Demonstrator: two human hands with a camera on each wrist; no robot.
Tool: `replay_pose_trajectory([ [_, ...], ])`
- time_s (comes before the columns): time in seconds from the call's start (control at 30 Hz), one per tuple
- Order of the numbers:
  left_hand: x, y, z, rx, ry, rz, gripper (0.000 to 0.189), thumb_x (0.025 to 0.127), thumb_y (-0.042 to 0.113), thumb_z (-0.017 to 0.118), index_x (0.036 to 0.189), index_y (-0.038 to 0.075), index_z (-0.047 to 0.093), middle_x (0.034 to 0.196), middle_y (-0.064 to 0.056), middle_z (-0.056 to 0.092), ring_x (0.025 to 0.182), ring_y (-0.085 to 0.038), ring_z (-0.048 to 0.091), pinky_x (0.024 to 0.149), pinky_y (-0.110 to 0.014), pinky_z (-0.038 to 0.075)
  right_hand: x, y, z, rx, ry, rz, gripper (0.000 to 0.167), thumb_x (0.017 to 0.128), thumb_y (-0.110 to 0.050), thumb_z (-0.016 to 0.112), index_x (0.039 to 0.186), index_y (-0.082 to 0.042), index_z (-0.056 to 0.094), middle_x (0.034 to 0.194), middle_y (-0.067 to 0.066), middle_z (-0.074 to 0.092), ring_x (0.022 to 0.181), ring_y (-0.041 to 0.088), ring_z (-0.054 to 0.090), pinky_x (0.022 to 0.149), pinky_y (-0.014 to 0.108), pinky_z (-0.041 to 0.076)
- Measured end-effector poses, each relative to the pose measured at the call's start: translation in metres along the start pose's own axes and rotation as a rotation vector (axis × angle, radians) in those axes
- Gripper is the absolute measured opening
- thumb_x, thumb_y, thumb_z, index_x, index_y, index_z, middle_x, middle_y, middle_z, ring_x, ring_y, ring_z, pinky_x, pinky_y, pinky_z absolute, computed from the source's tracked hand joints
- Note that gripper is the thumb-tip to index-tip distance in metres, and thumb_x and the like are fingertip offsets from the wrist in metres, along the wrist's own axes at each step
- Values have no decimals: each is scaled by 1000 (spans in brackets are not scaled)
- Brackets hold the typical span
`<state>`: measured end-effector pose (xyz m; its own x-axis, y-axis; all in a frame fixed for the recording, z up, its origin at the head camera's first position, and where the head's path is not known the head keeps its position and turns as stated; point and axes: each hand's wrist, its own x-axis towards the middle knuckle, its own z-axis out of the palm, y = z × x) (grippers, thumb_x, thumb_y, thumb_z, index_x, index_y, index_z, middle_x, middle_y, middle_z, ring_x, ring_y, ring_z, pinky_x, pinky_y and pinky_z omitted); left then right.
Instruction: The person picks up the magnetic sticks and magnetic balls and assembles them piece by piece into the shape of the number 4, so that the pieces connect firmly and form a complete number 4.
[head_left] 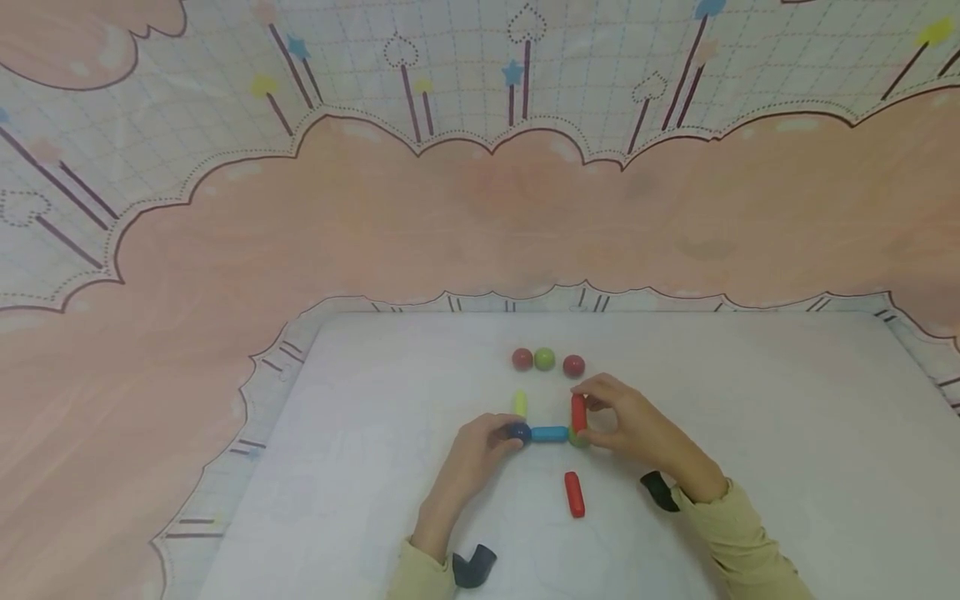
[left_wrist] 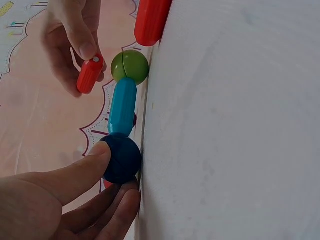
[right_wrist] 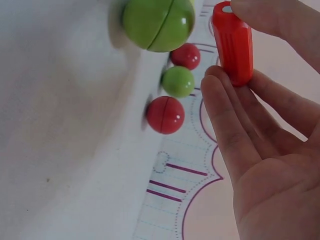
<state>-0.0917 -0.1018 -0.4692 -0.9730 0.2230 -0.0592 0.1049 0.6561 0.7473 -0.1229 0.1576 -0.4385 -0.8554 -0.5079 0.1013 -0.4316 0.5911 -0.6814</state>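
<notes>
My left hand (head_left: 472, 454) pinches a dark blue ball (left_wrist: 123, 159) between thumb and fingers, low at the white table surface. From that ball a light blue rod (head_left: 550, 434) runs to a green ball (left_wrist: 130, 66), end to end in one line. A short red rod (right_wrist: 234, 45) is held lengthwise between the thumb and fingertips of my right hand (head_left: 630, 421). In the head view this rod overlaps the green ball; both wrist views show it apart from the ball. Just beyond the dark blue ball lies a yellow-green rod (head_left: 521, 403).
Two red balls (head_left: 522, 359) (head_left: 573, 366) and a green ball (head_left: 544, 358) stand in a row farther back. Another red rod (head_left: 574, 494) lies nearer, between the forearms. The white table (head_left: 360, 375) borders a patterned pink cloth (head_left: 450, 217).
</notes>
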Motion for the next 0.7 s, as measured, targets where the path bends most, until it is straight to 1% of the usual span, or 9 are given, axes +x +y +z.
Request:
replay_pose_trajectory([
  [0.2,0,0,0,-7,-4,-6,33,93,22,69,126,17,66,115,-3,70,102,-19,66,89,-36,55,2,4,0,-6,3,30,50,80,-10,82,125,-2,61,119,7,60,104,25,65,90,39,57],
  [0.43,0,-1,-1,-13,-4,19,33,93,22,68,126,16,66,115,-3,70,103,-19,66,90,-35,55,5,8,1,-15,16,51,54,80,-11,83,128,-3,59,118,6,60,104,24,64,90,39,57],
  [0.57,0,0,-2,-12,-9,18,33,93,21,68,126,15,66,116,-3,70,104,-20,67,90,-35,55,7,10,2,4,21,63,57,80,-11,83,131,-3,58,117,5,60,105,25,64,91,40,57],
  [0.7,-1,1,-2,2,-5,16,34,93,22,68,126,16,66,115,-2,70,104,-19,66,90,-35,55,8,11,3,20,23,95,58,81,-12,82,133,-4,57,119,4,59,107,25,63,92,40,56],
])
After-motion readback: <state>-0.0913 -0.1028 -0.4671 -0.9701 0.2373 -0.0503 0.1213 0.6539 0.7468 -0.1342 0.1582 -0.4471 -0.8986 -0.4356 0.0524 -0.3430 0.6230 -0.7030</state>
